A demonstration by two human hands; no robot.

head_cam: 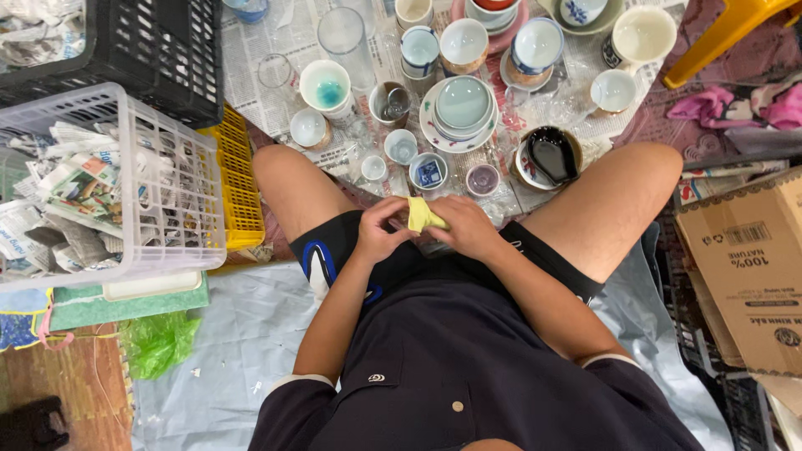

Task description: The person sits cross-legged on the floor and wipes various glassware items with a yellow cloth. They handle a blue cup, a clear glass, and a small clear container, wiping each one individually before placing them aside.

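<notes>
The floor, under a pale sheet, carries newspaper spread at its far edge with cups and bowls, a white basket left, a cardboard box right

cups before knees, baskets left

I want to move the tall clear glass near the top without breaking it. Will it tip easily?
The tall clear glass looks narrow for its height, so a push would probably tip it. It is likely fragile and smooth, and cups crowd beside it.
</notes>
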